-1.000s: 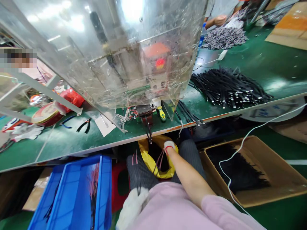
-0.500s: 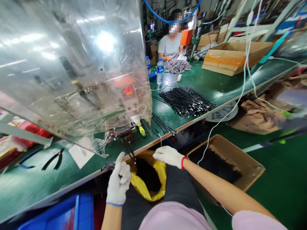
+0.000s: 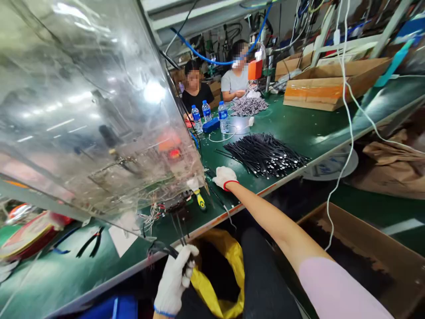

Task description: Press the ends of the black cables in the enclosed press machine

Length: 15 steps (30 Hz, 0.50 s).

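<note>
My left hand (image 3: 177, 279), in a white knit glove, is closed on several black cables (image 3: 168, 249) in front of the table edge. The cables stick out past its fingers toward the machine. My right hand (image 3: 225, 178), gloved with a red cuff, is over the green table (image 3: 229, 153), its fingers curled down beside a few loose black strips (image 3: 215, 195). Whatever its fingertips grip is hidden. To its right is a large pile of black cables (image 3: 267, 155) with shiny ends. A yellow bag (image 3: 237, 266) stands open between my legs, its inside dark.
A clear plastic guard (image 3: 99, 110) fills the upper left, with a yellow-green handled tool (image 3: 200, 200) at its corner. Pliers (image 3: 91, 243) lie at left. Water bottles (image 3: 223, 117) and a carton (image 3: 318, 93) stand farther back. Two people sit across the table. A white cord (image 3: 345, 110) hangs at right.
My right hand has moved from above the yellow bag forward onto the table. My left hand has come closer to the bag, and black cables now show in it. The view has shifted.
</note>
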{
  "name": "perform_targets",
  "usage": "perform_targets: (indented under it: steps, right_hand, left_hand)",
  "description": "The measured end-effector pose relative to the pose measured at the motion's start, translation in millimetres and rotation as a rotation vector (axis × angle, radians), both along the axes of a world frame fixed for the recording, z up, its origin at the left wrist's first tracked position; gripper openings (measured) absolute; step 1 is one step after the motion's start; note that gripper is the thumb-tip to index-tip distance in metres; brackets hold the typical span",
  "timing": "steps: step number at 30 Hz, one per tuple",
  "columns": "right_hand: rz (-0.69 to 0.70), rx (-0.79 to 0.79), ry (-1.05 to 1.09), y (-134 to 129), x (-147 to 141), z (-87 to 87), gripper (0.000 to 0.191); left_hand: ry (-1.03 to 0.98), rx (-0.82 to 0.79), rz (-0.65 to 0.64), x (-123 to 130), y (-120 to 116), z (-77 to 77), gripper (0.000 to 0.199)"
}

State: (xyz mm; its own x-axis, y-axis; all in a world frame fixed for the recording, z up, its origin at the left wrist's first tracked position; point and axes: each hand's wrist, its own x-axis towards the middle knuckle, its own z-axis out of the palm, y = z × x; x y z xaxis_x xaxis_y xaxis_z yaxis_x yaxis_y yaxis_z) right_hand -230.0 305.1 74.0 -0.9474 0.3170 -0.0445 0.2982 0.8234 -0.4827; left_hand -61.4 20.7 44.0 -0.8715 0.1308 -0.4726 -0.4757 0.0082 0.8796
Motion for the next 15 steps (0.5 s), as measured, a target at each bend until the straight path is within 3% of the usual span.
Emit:
perform_targets:
  steps: [4,6,10,12,15]
  right_hand:
    - [-0.030,-0.115,0.048,1.3,-1.6,11.3,0.016]
    - [-0.034,-0.202,0.097,5.8,-1.8,25.8,0.011]
    - [0.012,-0.438,0.205,15.4,0.3,64.4,0.018]
    - [0.021,-0.712,0.316,17.6,9.0,81.7,0.018]
    - [0.032,-1.295,0.534,11.9,41.9,97.5,0.016]
  left_hand:
    - [-0.022,0.070,0.026,5.7,1.5,-6.0,0.042]
    - [-0.004,0.095,0.065,8.3,5.9,-6.0,0.048]
    - [0.019,0.088,0.083,13.4,14.1,2.1,0.055]
    - [0.014,0.085,0.088,16.8,13.9,6.6,0.060]
    - [0.019,0.107,0.092,28.6,6.5,2.5,0.059]
